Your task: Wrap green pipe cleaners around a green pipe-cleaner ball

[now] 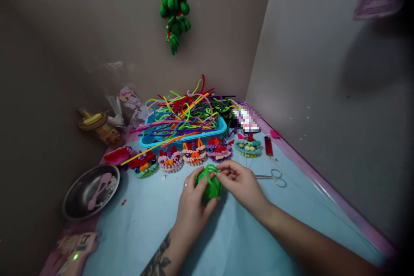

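Note:
A bright green rounded piece [213,187], seemingly made of fuzzy pipe cleaner, is held over the blue table cover. My left hand [192,198] wraps around its left side, with the thumb along its lower edge. A loop of green pipe cleaner [211,168] stands up from its top. At the upper right of the piece, my right hand [238,181] pinches the end of that loop, fingers curled. Finger details at the pinch are too small to make out. Scissors [274,177] lie just right of my right hand.
Behind my hands stand several colourful pipe-cleaner lion heads [194,153] in a row. A blue basket [181,139] overflows with pipe cleaners. At left are a metal bowl [79,196] and a pink glue gun [86,241]; at right, a red lighter [268,146]. Walls enclose the table.

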A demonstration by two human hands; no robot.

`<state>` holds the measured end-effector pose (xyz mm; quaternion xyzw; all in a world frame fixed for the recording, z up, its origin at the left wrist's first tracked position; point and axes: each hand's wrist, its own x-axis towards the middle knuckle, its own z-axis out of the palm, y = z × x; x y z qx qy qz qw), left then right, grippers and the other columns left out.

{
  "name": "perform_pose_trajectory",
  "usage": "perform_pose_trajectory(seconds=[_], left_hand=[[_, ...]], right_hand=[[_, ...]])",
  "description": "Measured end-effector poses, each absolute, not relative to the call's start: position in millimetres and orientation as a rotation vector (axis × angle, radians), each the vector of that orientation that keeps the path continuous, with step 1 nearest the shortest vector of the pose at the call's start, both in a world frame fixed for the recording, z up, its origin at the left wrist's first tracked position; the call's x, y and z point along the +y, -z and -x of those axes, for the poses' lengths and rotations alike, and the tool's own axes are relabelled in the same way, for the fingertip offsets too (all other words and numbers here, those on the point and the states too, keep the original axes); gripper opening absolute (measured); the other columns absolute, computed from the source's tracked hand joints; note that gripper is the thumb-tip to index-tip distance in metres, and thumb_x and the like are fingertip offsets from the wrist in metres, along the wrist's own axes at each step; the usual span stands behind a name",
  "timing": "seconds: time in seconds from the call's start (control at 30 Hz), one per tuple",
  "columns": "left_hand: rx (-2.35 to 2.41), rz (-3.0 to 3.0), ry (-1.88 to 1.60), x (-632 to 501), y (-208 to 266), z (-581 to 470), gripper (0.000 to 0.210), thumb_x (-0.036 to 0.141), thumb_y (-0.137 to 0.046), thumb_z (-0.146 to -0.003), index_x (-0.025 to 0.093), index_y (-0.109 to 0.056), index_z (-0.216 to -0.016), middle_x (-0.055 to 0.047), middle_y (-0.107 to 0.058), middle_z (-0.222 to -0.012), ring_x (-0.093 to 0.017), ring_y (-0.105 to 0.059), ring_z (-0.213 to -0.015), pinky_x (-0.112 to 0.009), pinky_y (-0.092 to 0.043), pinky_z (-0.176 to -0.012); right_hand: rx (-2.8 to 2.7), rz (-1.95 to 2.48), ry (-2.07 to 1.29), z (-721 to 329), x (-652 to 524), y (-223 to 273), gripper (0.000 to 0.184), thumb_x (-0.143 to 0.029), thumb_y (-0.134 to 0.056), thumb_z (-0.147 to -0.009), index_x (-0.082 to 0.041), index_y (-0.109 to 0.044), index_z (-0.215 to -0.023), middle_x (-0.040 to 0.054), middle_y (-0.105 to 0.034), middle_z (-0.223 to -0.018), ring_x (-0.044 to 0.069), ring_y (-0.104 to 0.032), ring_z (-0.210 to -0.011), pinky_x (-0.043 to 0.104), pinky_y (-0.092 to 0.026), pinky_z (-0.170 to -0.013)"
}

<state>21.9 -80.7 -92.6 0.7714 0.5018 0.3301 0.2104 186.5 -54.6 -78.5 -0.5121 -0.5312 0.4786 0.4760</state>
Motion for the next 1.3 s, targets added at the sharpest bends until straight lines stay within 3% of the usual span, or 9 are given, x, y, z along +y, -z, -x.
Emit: perform_pose_trajectory(seconds=[0.17,0.37,0.5,0.7,0.9,1.03,1.13,1.3], left_hand=[[1.385,-2.056,-0.939,-80,99,-21,0.057,0.025,-0.066,-0.077,0.026,-0.047,-0.131,-0.012,-0.044,-0.133,-0.027,-0.045,-0.124,-0.046,-0.040,-0.102],[1.332,-1.880,-1.030,-77,102,-22,0.056,0.025,-0.071,-0.073,0.023,-0.051,-0.126,-0.012,-0.049,-0.130,-0.026,-0.047,-0.124,-0.043,-0.040,-0.103],[1.342,-1.791,-1.106,-74,99,-22,0.055,0.026,-0.071,-0.071,0.022,-0.053,-0.124,-0.011,-0.054,-0.125,-0.026,-0.050,-0.121,-0.044,-0.040,-0.102],[1.424,-1.742,-1.196,-73,99,-20,0.055,0.028,-0.072,-0.070,0.021,-0.055,-0.121,-0.012,-0.054,-0.125,-0.028,-0.050,-0.120,-0.046,-0.040,-0.101],[1.358,-1.752,-1.124,-75,95,-22,0.054,0.026,-0.071,-0.071,0.022,-0.053,-0.122,-0.012,-0.052,-0.126,-0.027,-0.049,-0.122,-0.045,-0.042,-0.100],[1.308,-1.870,-1.056,-78,95,-23,0.055,0.022,-0.070,-0.072,0.023,-0.052,-0.124,-0.013,-0.048,-0.132,-0.027,-0.047,-0.124,-0.045,-0.040,-0.103],[1.318,-1.907,-1.035,-80,95,-23,0.057,0.021,-0.070,-0.073,0.023,-0.052,-0.126,-0.013,-0.047,-0.132,-0.027,-0.046,-0.125,-0.045,-0.040,-0.103],[1.330,-1.904,-1.058,-79,94,-22,0.057,0.023,-0.070,-0.073,0.025,-0.052,-0.127,-0.012,-0.047,-0.132,-0.027,-0.046,-0.125,-0.045,-0.040,-0.103]], right_hand=[[-1.596,1.228,-0.958,-186,-59,80,0.015,-0.018,-0.054,-0.079,-0.022,-0.063,-0.091,-0.0001,-0.066,-0.078,0.013,-0.058,-0.064,0.025,-0.044,-0.059],[-1.727,1.186,-0.855,-189,-56,75,0.020,-0.015,-0.053,-0.080,-0.023,-0.066,-0.093,0.0020,-0.067,-0.086,0.017,-0.060,-0.082,0.029,-0.046,-0.072],[-1.553,1.173,-0.967,-188,-55,73,0.017,-0.021,-0.055,-0.079,-0.022,-0.062,-0.095,0.0054,-0.060,-0.101,0.018,-0.058,-0.087,0.028,-0.046,-0.069],[-1.285,1.145,-1.309,-181,-54,82,0.017,-0.028,-0.062,-0.074,-0.021,-0.051,-0.083,-0.0008,-0.055,-0.078,0.015,-0.056,-0.075,0.028,-0.046,-0.069],[-1.223,1.144,-1.249,-184,-49,82,0.030,-0.037,-0.062,-0.075,-0.020,-0.055,-0.099,0.0033,-0.057,-0.092,0.018,-0.054,-0.084,0.029,-0.045,-0.072],[-1.313,1.169,-1.204,-189,-45,77,0.022,-0.041,-0.061,-0.076,-0.019,-0.056,-0.078,0.0014,-0.055,-0.078,0.017,-0.053,-0.075,0.029,-0.044,-0.067],[-1.391,1.187,-1.118,-191,-45,75,0.026,-0.039,-0.061,-0.076,-0.019,-0.051,-0.061,0.0008,-0.050,-0.075,0.016,-0.051,-0.073,0.029,-0.042,-0.066],[-1.480,1.182,-1.140,-191,-48,74,0.027,-0.035,-0.059,-0.079,-0.019,-0.051,-0.059,0.0011,-0.049,-0.076,0.016,-0.050,-0.075,0.028,-0.039,-0.066]])
